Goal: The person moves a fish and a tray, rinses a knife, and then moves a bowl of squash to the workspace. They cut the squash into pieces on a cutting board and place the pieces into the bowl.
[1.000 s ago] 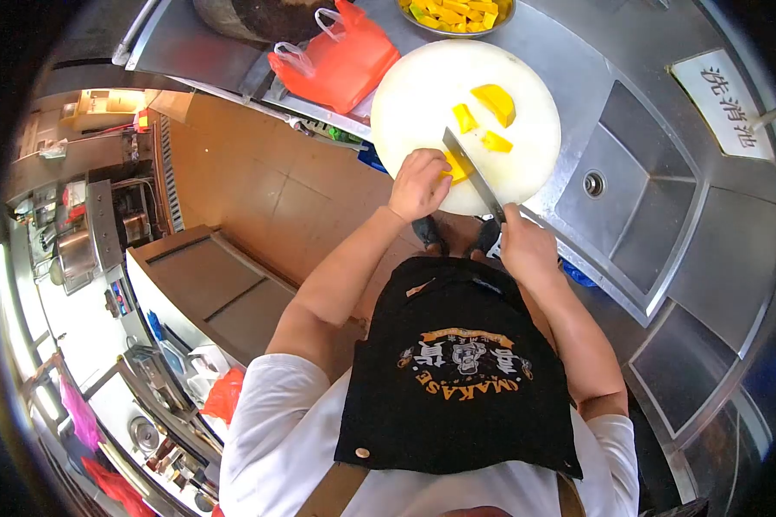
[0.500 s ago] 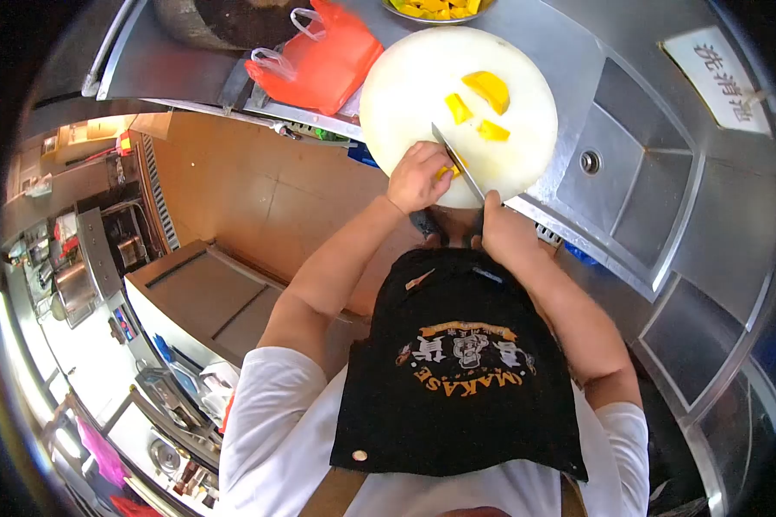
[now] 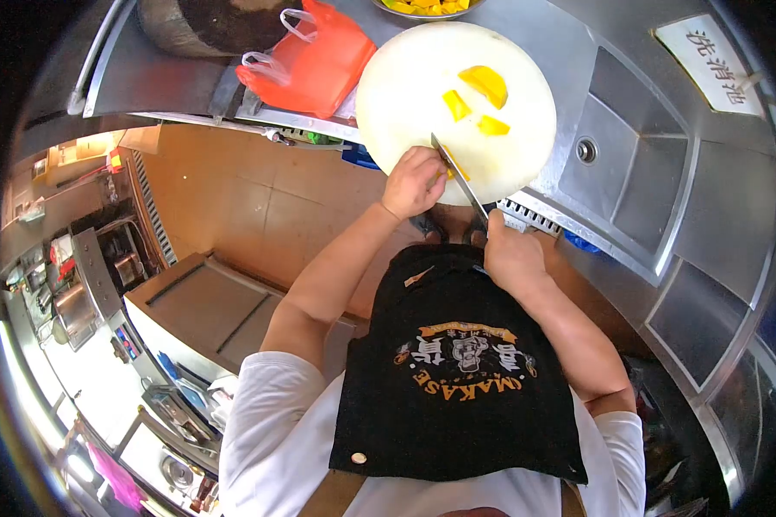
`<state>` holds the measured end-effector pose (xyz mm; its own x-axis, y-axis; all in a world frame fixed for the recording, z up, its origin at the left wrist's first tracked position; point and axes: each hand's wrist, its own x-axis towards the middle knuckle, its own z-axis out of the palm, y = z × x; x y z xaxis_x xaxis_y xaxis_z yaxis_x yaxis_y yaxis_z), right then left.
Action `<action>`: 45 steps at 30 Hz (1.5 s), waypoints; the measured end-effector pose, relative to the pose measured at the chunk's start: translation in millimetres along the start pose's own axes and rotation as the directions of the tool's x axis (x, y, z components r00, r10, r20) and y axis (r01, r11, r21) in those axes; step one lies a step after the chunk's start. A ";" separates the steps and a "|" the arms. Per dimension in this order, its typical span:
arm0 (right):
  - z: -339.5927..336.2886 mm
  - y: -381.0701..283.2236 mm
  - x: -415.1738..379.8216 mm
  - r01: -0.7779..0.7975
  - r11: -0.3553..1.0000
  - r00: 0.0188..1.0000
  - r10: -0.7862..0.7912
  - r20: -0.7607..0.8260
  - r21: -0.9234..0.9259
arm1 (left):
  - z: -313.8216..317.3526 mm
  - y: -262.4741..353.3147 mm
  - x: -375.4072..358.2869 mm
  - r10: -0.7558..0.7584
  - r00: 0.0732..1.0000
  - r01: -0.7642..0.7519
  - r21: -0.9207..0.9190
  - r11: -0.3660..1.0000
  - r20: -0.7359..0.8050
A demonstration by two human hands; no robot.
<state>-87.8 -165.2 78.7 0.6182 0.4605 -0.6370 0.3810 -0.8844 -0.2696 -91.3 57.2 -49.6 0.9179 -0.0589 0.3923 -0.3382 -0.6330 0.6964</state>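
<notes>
My right hand [image 3: 512, 252] is wrapped around the handle of a kitchen knife [image 3: 464, 183], whose blade slants over the near edge of a round white cutting board [image 3: 513, 73]. Beside the blade, my left hand [image 3: 416, 183] has its fingers curled over a small yellow piece, likely pumpkin [image 3: 457, 164], pressed to the board and mostly hidden. Farther up the board lie a larger rounded pumpkin chunk [image 3: 486, 84] and two smaller pumpkin pieces [image 3: 456, 105].
Behind the board, a metal bowl [image 3: 390, 9] holds more yellow pieces. A red plastic bag [image 3: 319, 69] sits to the left, near a large round dark vessel [image 3: 207, 26]. On the right is a steel sink [image 3: 603, 164] with a drain and a white sign [image 3: 709, 65].
My right hand has drawn the knife back slightly toward my body. My left hand stays on the yellow piece. The whole view has shifted a little.
</notes>
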 end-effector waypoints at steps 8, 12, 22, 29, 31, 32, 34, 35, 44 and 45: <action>22.9 -20.1 1.4 -0.082 0.996 0.997 0.082 0.002 -0.034 | -0.2 -1.7 0.4 0.001 1.000 -0.001 0.009 1.000 0.017; 36.3 -16.9 -2.0 -0.066 0.998 0.996 0.067 -0.058 0.011 | -2.1 -1.7 3.1 0.007 1.000 -0.007 0.001 1.000 0.016; 32.9 -20.8 -22.7 -0.107 0.994 0.973 0.101 -0.208 -0.014 | 0.1 9.1 8.9 -0.053 0.994 0.044 0.102 0.994 0.091; 13.8 -16.0 -30.5 -0.085 0.995 0.972 0.073 -0.222 -0.046 | 8.5 14.8 7.6 -0.085 0.994 0.076 0.111 0.991 0.075; 20.6 -13.5 -30.1 -0.087 0.995 0.971 0.076 -0.225 -0.038 | 11.1 16.0 6.6 -0.091 0.994 0.084 0.112 0.990 0.056; 26.9 -13.1 -27.3 -0.094 0.995 0.973 0.084 -0.216 -0.038 | 11.6 17.2 8.5 -0.096 0.994 0.091 0.113 0.989 0.042; 32.7 -13.0 -23.3 -0.101 0.994 0.979 0.095 -0.182 -0.028 | 11.1 18.2 9.7 -0.108 0.993 0.102 0.103 0.989 0.056; 33.4 -13.3 -20.7 -0.105 0.994 0.982 0.101 -0.159 -0.017 | 9.4 19.1 8.8 -0.117 0.991 0.111 0.101 0.989 0.065; 25.5 -1.2 18.2 -0.131 0.990 0.991 0.130 0.020 0.059 | 9.6 16.9 9.0 -0.111 0.992 0.105 0.096 0.990 0.064; 23.0 -3.6 21.3 -0.136 0.990 0.990 0.134 0.035 0.048 | 8.9 16.1 10.2 -0.117 0.991 0.110 0.097 0.989 0.065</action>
<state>-91.8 -153.9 49.5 0.6390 0.3347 -0.6926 0.2599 -0.9414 -0.2152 -85.5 39.6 -39.8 0.9627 -0.0343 0.2686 -0.2132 -0.7075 0.6738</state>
